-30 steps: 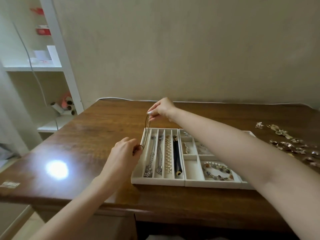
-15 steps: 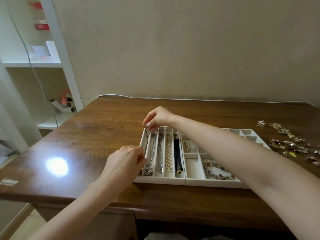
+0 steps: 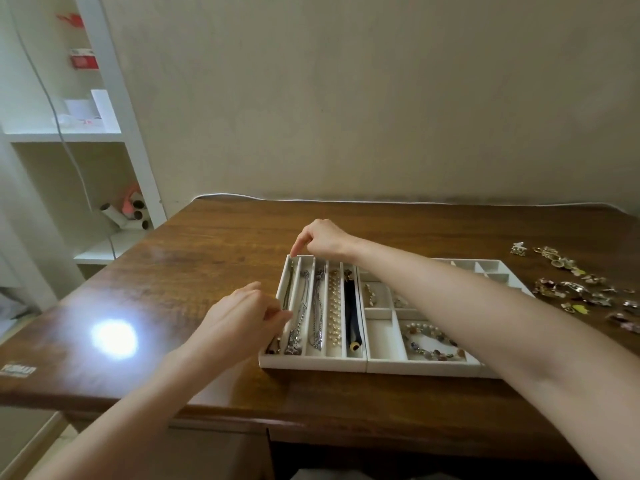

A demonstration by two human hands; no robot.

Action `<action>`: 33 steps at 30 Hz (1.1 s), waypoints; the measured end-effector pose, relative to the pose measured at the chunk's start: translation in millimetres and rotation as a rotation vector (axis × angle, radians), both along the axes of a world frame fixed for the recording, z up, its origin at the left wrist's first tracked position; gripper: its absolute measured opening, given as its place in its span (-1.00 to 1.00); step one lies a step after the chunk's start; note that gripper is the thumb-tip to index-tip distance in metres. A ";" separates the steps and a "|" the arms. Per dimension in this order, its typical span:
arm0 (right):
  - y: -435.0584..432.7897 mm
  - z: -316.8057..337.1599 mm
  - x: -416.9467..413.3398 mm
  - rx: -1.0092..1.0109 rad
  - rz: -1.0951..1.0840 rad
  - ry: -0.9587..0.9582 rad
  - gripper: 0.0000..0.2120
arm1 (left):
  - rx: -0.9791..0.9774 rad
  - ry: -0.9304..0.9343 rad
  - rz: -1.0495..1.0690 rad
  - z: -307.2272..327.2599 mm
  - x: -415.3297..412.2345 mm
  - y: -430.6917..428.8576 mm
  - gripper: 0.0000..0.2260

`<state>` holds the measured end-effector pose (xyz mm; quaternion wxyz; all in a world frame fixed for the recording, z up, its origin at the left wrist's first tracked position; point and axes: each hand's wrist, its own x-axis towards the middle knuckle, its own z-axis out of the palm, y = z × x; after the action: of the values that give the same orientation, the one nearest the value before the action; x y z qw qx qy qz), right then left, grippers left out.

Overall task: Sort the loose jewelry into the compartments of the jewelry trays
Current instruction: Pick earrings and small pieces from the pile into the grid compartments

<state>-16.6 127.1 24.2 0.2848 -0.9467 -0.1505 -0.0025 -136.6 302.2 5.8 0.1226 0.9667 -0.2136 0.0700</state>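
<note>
On the bench point(image 3: 214, 258), the leftmost slot of the jewelry tray point(image 3: 311, 362) holds the thin necklace point(image 3: 288, 289). The left hand point(image 3: 239, 317) pinches it mid-slot, but I cannot tell whether the curled fingers of the right hand point(image 3: 322, 239) grip its far end. Best to hold it taut and lower it straight.

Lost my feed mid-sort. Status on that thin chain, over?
Copy: left grip pinching thin chain at near end of leftmost slot; right grip at far end, hold unclear; chain lies along slot; nothing blocking.
</note>
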 end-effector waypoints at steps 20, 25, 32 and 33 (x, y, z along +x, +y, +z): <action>-151.5 27.7 -79.5 0.037 -0.110 0.004 -0.79 | -0.457 -0.077 -0.114 -9.6 77.4 -121.1 -0.89; -218.2 21.4 -111.7 0.040 -0.238 0.003 -0.81 | -0.464 -0.027 -0.137 -5.4 84.3 -172.9 -0.87; -291.0 6.6 -151.8 0.067 -0.454 -0.032 -0.82 | -0.457 0.050 -0.296 -9.5 67.5 -243.4 -0.90; -299.0 3.0 -155.0 0.060 -0.478 -0.036 -0.82 | -0.451 0.057 -0.336 -10.3 62.8 -252.2 -0.90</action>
<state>-171.6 -171.9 27.3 0.3012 -0.9464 0.0727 -0.0912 -73.9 50.0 -4.6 0.3504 0.8676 -0.3464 0.0674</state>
